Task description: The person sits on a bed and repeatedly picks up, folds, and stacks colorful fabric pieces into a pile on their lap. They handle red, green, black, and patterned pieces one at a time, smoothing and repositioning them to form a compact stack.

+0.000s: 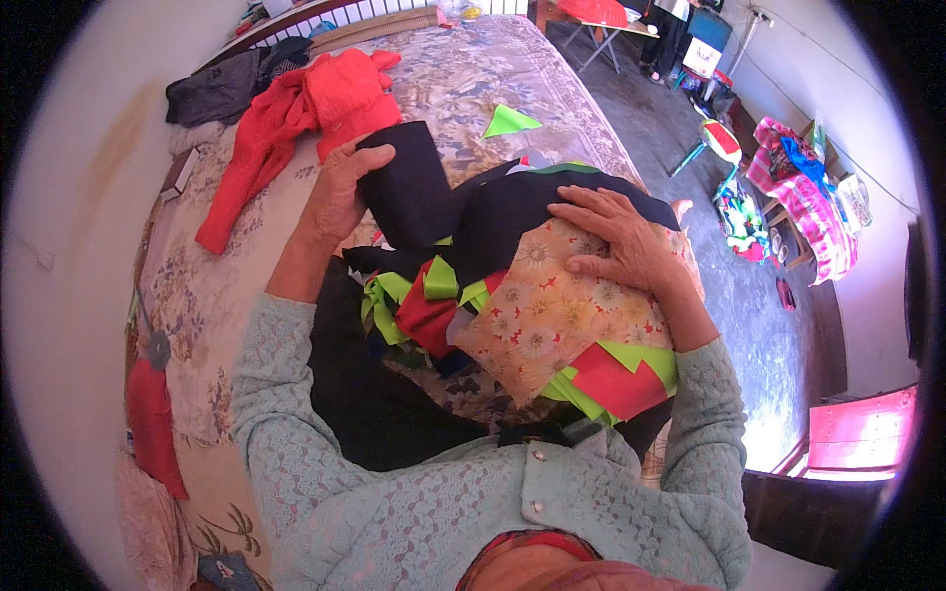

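My left hand (pixel 340 192) pinches a black piece of cloth (pixel 409 192) between thumb and fingers, holding it raised. My right hand (pixel 626 236) lies flat with fingers apart, across a peach floral cloth (pixel 542 315) and a dark navy cloth (pixel 503 212) beyond it. Both cloths rest on the heap over my lap. Bright green and red fabric scraps (pixel 429 303) poke out between my hands. More red and green pieces (pixel 619 382) stick out below the floral cloth, near my right forearm. What lies under the heap is hidden.
I sit on a bed with a floral sheet (pixel 463 79). A red garment (pixel 296 123) and dark clothes (pixel 222 89) lie at the far left. One green scrap (pixel 509 120) sits beyond the heap. Right of the bed stand a stool (pixel 722 143) and a cloth-covered table (pixel 803 212); a person (pixel 670 34) is far off.
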A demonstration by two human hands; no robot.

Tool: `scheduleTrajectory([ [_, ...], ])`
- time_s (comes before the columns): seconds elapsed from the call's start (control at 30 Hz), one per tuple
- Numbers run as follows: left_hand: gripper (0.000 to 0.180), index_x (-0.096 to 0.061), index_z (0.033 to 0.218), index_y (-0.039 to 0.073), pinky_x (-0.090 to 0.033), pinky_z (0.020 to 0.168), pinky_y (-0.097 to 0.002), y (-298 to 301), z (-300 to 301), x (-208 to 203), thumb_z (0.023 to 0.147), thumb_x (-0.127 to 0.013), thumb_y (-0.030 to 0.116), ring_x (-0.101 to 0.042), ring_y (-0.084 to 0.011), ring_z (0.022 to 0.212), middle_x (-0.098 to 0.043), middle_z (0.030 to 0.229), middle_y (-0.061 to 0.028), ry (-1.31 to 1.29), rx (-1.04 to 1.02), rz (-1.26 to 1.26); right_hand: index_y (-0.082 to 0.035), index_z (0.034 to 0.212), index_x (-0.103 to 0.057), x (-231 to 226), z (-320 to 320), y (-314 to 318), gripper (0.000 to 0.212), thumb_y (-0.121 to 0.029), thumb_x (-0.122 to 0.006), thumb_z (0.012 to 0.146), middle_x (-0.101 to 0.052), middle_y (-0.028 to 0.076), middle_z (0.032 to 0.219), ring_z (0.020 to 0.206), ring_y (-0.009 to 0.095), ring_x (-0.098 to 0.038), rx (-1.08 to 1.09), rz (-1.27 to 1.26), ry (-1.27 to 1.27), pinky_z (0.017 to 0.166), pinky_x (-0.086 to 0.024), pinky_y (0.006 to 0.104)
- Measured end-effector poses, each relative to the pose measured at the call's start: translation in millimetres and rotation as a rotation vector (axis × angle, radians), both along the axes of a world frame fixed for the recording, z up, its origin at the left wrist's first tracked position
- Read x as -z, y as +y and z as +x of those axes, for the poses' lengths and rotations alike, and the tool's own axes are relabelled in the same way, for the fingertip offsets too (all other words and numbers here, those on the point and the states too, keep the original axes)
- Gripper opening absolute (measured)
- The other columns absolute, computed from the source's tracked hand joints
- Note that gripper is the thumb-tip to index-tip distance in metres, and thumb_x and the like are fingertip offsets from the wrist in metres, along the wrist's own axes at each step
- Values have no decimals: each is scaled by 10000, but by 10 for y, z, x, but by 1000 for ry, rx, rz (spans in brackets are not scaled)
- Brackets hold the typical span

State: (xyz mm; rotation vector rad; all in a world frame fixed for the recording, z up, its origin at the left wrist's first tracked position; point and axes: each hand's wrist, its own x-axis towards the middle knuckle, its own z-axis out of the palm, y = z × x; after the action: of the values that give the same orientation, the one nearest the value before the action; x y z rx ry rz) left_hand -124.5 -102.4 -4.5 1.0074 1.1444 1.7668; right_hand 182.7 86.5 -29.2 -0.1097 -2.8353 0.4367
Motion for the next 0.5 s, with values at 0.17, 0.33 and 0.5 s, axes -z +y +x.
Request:
scheduleTrajectory([
  [0.17, 306, -631, 1120, -12, -515, 818, -258, -93, 216, -90, 847, -622, 127, -655, -136, 874, -680, 992, -65, -10, 142, -24, -129, 1438, -388, -61, 21, -15, 795, -511, -665, 799, -394, 149, 1457, 1352, 328, -358, 31, -116, 31, 1121, -236, 473],
  [0.33, 330, -637, 1118, -23, -507, 808, -237, -168, 450, -261, 843, -647, 159, -643, -107, 856, -681, 983, -47, 59, 236, -53, -89, 1475, -297, -201, -12, -85, 897, -511, -687, 786, -365, 190, 1460, 1353, 358, -347, -9, -182, 105, 1116, -254, 461],
  [0.5, 339, -629, 1126, -15, -512, 786, -232, -242, 542, -473, 839, -640, 165, -653, -110, 837, -683, 959, -44, 64, 234, -40, -60, 1480, -271, -480, -382, -273, 918, -503, -696, 798, -357, 164, 1485, 1382, 301, -332, -94, -250, 170, 1135, -247, 412],
])
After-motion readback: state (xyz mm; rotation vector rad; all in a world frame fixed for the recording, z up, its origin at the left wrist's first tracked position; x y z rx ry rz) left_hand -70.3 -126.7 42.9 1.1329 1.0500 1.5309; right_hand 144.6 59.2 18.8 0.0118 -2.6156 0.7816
